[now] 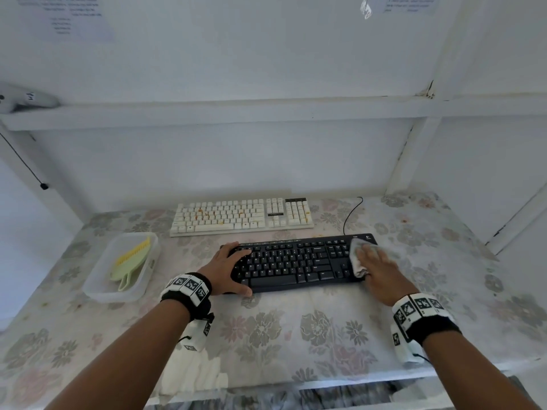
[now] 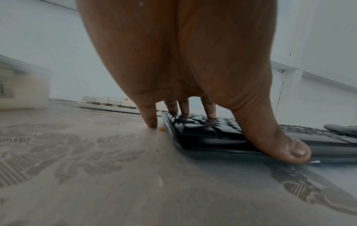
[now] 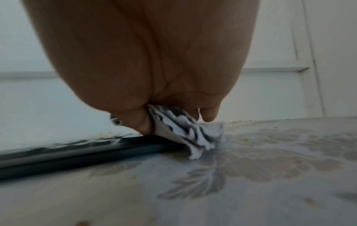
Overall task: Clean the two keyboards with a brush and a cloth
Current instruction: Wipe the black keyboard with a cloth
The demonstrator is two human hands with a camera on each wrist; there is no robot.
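A black keyboard (image 1: 296,264) lies in the middle of the flowered table, with a white keyboard (image 1: 242,216) behind it that is speckled with orange crumbs. My left hand (image 1: 236,270) grips the black keyboard's left end: the thumb is on the front edge and the fingers rest on the top keys (image 2: 203,130). My right hand (image 1: 373,261) holds a grey-white cloth (image 1: 358,261) and presses it on the keyboard's right end. In the right wrist view the cloth (image 3: 183,130) is bunched between thumb and fingers at the keyboard's edge (image 3: 77,156). A yellow brush (image 1: 133,258) lies in a tray.
The clear plastic tray (image 1: 97,291) stands at the left and also holds a pale scoop. The black keyboard's cable (image 1: 350,214) curls toward the back wall. A folded white towel (image 1: 195,377) lies at the table's front edge. A shelf runs overhead, and crumbs dot the tablecloth.
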